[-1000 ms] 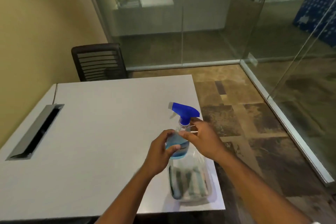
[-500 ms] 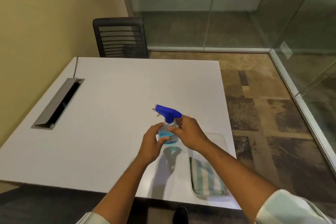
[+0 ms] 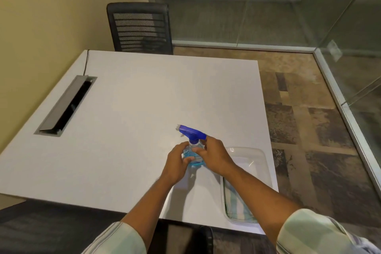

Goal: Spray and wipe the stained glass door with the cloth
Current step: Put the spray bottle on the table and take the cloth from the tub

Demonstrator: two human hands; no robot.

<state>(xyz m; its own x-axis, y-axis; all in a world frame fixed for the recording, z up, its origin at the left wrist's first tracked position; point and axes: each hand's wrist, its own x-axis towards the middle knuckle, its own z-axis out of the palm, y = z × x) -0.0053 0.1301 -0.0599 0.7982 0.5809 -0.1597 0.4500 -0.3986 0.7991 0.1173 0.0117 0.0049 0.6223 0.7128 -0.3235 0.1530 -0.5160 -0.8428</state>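
Note:
A clear spray bottle [image 3: 192,146] with blue liquid and a blue trigger head stands on the white table [image 3: 132,113], its nozzle pointing left. My left hand [image 3: 177,163] wraps its left side and my right hand [image 3: 214,154] grips its right side and neck. A striped cloth [image 3: 237,206] lies in a clear plastic tray [image 3: 257,156] at the table's near right corner, partly hidden by my right forearm. Glass walls [image 3: 350,27] stand at the back and right.
A black mesh chair [image 3: 140,27] stands at the table's far edge. A grey cable slot [image 3: 66,105] is set into the table's left side. Patterned carpet [image 3: 299,126] lies between the table and the glass. A yellow wall runs on the left.
The bottle has come down from above the tray and to the left, and now rests on the table. Both hands stay on it. The camera has tilted down.

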